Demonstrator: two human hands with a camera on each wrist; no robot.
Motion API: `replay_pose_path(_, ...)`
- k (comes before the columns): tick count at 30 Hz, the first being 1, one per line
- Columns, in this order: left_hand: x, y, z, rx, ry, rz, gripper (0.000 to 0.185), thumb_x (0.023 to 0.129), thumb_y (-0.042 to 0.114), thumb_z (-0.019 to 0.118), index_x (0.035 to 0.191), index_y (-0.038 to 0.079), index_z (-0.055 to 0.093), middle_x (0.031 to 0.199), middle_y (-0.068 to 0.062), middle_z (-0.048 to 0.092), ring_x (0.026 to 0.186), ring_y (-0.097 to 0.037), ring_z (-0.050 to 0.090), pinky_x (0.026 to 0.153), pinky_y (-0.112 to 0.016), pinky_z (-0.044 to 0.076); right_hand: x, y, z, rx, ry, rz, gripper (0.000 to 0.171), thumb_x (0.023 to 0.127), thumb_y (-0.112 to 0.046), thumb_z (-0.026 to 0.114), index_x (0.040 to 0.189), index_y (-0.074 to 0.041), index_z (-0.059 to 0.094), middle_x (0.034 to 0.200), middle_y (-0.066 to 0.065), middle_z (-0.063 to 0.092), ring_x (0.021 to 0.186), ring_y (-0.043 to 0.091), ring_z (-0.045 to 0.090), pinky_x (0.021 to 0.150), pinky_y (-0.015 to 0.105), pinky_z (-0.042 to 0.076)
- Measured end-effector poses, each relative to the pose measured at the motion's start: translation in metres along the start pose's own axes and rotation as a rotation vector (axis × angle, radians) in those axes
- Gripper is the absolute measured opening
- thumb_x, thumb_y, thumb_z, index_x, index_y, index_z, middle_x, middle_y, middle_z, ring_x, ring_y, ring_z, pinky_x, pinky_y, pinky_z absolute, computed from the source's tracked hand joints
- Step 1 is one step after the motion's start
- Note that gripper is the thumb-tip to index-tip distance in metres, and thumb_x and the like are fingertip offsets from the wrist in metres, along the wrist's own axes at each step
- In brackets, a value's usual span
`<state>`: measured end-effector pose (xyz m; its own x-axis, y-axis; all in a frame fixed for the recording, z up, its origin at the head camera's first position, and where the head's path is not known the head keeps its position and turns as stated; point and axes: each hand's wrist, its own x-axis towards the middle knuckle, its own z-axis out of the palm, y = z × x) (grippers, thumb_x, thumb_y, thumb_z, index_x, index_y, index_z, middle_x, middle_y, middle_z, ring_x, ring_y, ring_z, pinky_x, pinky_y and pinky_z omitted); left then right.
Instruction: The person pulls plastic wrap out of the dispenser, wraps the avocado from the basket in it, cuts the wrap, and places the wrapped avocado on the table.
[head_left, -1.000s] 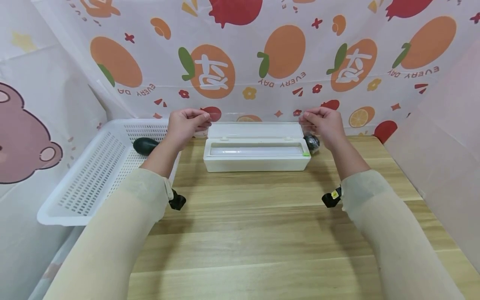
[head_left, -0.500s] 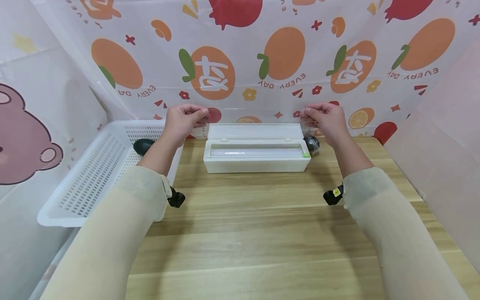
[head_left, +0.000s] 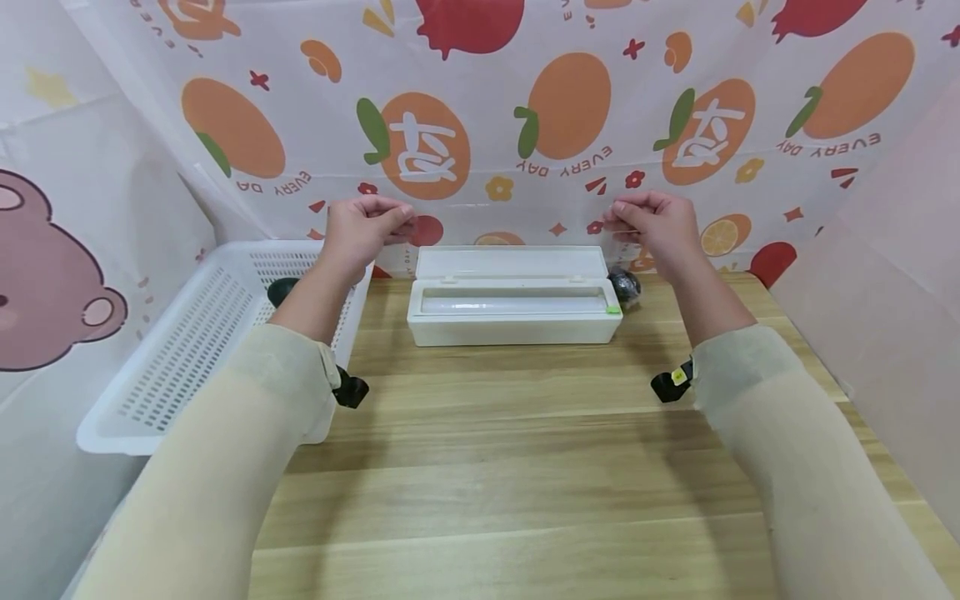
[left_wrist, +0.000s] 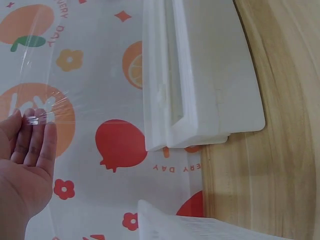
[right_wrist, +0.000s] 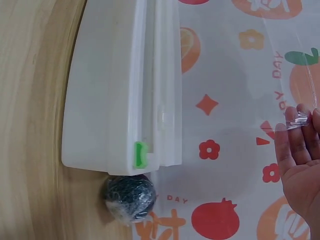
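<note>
A white cling-film dispenser box [head_left: 513, 321] lies open at the back of the wooden table [head_left: 495, 467]. A clear film sheet [head_left: 510, 223] rises from it, stretched between both hands. My left hand [head_left: 372, 222] pinches the film's left corner above the box's left end. My right hand [head_left: 647, 222] pinches the right corner above the box's right end. In the left wrist view the film [left_wrist: 37, 85] crinkles at my fingertips [left_wrist: 35, 131], with the box [left_wrist: 200, 75] beyond. The right wrist view shows film [right_wrist: 295, 65] bunched at my fingertips [right_wrist: 300, 125].
A white perforated basket [head_left: 187, 350] stands at the left with a dark object [head_left: 282, 289] inside. A dark film-wrapped ball [head_left: 624, 286] [right_wrist: 131, 196] lies by the box's right end, near a green slider [right_wrist: 140, 154]. Patterned plastic sheeting walls in the table.
Both hands have risen a little and drawn back from the box, pulling the film sheet higher. The box and the ball have not moved.
</note>
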<state>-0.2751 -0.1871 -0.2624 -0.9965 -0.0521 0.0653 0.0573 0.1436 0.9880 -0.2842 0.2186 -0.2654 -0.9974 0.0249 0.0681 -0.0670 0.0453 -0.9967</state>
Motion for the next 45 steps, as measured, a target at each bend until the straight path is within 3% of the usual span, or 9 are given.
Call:
replay_pose_path(12,-0.001,0.017,-0.001,-0.038,0.007,0.006,0.034,0.085,0.023,0.077,0.110,0.001,0.071,0.094,-0.005,0.074,0.096,-0.024,0.071,0.082,-0.027,0.058,-0.002,-0.017,0.001,0.034,0.010,-0.035,0.027,0.084,-0.021,0.077,0.105,-0.005,0.072,0.092,0.006,0.075,0.085,0.018,0.073,0.074,0.026,0.059)
replay_pose_path(24,-0.004,0.032,-0.002,-0.129,0.010,0.047,0.026,0.081,0.020,0.080,0.101,0.005,0.075,0.088,-0.006,0.075,0.082,-0.018,0.072,0.079,-0.031,0.059,-0.004,-0.032,0.000,0.050,0.010,-0.074,0.031,0.080,-0.023,0.080,0.105,-0.005,0.073,0.091,0.006,0.075,0.083,0.017,0.074,0.075,0.028,0.059)
replay_pose_path(36,-0.001,0.051,0.000,-0.132,0.015,0.067,0.034,0.084,0.015,0.078,0.112,-0.002,0.070,0.093,-0.007,0.073,0.089,-0.021,0.071,0.077,-0.027,0.059,-0.001,-0.047,0.000,0.030,0.030,-0.073,0.040,0.076,-0.029,0.081,0.109,-0.007,0.073,0.096,0.006,0.074,0.087,0.018,0.073,0.077,0.027,0.058)
replay_pose_path(45,0.002,0.066,0.001,-0.094,0.045,0.044,0.040,0.074,0.027,0.083,0.107,0.006,0.075,0.095,-0.006,0.074,0.088,-0.021,0.071,0.076,-0.026,0.058,0.001,-0.061,-0.002,0.054,0.025,-0.090,0.040,0.074,-0.027,0.083,0.107,-0.006,0.073,0.094,0.007,0.074,0.084,0.020,0.073,0.076,0.026,0.058)
